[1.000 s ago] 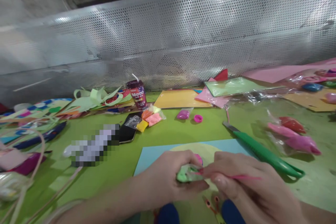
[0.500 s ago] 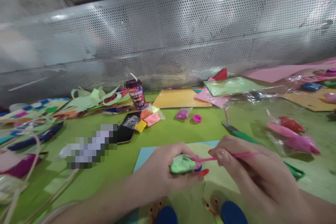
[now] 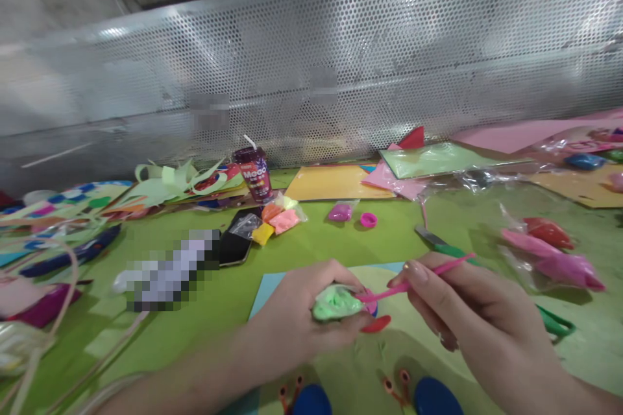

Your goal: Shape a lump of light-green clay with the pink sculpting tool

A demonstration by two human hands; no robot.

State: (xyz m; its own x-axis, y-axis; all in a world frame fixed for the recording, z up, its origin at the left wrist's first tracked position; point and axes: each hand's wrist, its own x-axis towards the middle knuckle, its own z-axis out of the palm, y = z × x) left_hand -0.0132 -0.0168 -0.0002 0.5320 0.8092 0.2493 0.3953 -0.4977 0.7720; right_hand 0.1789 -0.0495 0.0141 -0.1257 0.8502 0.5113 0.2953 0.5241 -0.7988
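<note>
My left hand [image 3: 311, 324] is closed around a small clear bag of light green modelling clay [image 3: 337, 303]. Pinched between the thumb and fingers of my right hand [image 3: 479, 321] is a thin pink modelling tool [image 3: 428, 277], its tip at the right end of the green clay. A round pink and blue piece [image 3: 372, 305] shows partly behind my left fingertips. Below both hands lies a pale yellow-green and blue sheet [image 3: 272, 285]. On it are two dark blue discs [image 3: 438, 397] with orange eye stalks [image 3: 396, 389], cut off by the lower edge.
Scissors [image 3: 448, 248] with green handles lie partly under my right hand. Bagged pink and red clay [image 3: 555, 253] sits at right. Ahead are a pink ring [image 3: 368, 220], bagged clay pieces [image 3: 282, 217], a dark phone [image 3: 233, 248] and a drink cup [image 3: 255, 175]. Perforated metal [image 3: 341, 78] stands behind.
The pink tool now tilts up more to the right, and my right hand's fingers have shifted on it. My left hand still holds the green clay in nearly the same place.
</note>
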